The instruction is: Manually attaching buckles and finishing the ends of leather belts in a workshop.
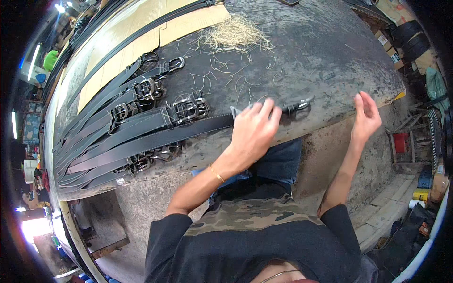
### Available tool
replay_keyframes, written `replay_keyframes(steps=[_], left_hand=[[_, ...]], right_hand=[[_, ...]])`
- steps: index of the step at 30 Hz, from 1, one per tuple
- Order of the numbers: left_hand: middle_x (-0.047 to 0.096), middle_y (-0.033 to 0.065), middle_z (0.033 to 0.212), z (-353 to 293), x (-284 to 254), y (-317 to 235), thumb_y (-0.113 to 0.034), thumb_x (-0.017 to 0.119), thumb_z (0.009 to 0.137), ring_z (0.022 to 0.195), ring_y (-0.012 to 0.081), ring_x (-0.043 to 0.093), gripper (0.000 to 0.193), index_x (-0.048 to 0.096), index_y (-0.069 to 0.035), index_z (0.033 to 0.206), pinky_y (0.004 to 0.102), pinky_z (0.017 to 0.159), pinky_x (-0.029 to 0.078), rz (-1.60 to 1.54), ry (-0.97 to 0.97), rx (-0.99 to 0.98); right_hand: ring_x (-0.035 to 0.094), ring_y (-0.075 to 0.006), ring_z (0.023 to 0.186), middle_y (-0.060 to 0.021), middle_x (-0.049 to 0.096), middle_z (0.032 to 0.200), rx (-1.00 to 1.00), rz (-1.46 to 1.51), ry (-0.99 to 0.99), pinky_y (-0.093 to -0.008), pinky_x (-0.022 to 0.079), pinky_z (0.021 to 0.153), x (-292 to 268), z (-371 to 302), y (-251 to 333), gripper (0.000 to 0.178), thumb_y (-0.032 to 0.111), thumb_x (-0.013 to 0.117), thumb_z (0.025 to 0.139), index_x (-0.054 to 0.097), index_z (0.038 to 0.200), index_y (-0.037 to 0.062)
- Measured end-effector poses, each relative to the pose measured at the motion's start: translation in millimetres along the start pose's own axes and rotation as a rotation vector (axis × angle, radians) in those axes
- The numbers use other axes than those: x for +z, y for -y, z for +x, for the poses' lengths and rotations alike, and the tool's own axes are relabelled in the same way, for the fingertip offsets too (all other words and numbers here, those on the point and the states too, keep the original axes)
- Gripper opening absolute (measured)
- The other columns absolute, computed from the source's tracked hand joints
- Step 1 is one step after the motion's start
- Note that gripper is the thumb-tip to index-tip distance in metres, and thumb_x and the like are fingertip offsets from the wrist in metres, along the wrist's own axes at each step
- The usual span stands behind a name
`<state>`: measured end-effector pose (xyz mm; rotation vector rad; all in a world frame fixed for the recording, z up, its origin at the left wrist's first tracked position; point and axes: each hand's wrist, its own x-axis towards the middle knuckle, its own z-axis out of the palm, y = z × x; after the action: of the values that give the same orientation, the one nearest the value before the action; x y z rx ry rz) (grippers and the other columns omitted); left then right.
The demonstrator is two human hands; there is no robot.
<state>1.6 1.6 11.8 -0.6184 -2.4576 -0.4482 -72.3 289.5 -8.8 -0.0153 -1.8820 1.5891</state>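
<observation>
Belt [179, 134] in work lies on the table [325, 61] along its near edge, nearest the person's body. Long axis runs L to R, slanting a bit: tail end far over on the L, buckle [304, 103] end pointing R and slightly toward the far side.

L hand [256, 125] is over the belt, nearer the buckle end than the tail, back of hand up. Its fingers are bent and close tog. (motion-blurred), so can't tell if they pinch the belt or just rest on it. A small grey piece [233, 112] shows by its L side.

R hand [367, 118] is up in the air, well apart from the belt, beyond its buckle end; thumb and fingertips drawn near each other, can't tell if anything's pinched btwn.

Other belts [111, 134] lie bunched to the L, buckles mostly R. Pale strands [236, 34] are heaped farther off, next to cardboard [184, 26].
</observation>
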Motion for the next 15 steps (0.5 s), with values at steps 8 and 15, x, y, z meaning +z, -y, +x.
replay_keyframes(steps=[8, 15], left_hand=[[0.055, 0.0068, 0.080, -20.9, -4.2, -19.3, -0.008, 0.067, 0.074, 0.070, 0.0237, 0.063, 0.011, 0.059, -0.005, 0.080, 0.0366, 0.055, 0.049, -0.157, 0.166, -0.097], [0.064, 0.0115, 0.087, 1.1, 1.1, -25.5, -0.023, 0.069, 0.084, 0.072, 0.0347, 0.065, 0.019, 0.064, -0.006, 0.093, 0.0430, 0.063, 0.051, -0.219, 0.151, -0.431]], right_hand=[[0.058, -0.0107, 0.074, -0.0068, 0.068, 0.092, -0.251, -0.505, 0.132, -0.0247, 0.048, 0.068, -31.2, -5.5, -16.7, 0.010, -0.001, 0.069, 0.085, 0.069, 0.095, -0.0023], [0.059, -0.0096, 0.073, -0.0046, 0.068, 0.093, 0.070, -0.509, 0.058, -0.0243, 0.048, 0.067, -24.8, -4.8, 1.2, 0.012, 0.002, 0.066, 0.089, 0.067, 0.099, -0.0019]])
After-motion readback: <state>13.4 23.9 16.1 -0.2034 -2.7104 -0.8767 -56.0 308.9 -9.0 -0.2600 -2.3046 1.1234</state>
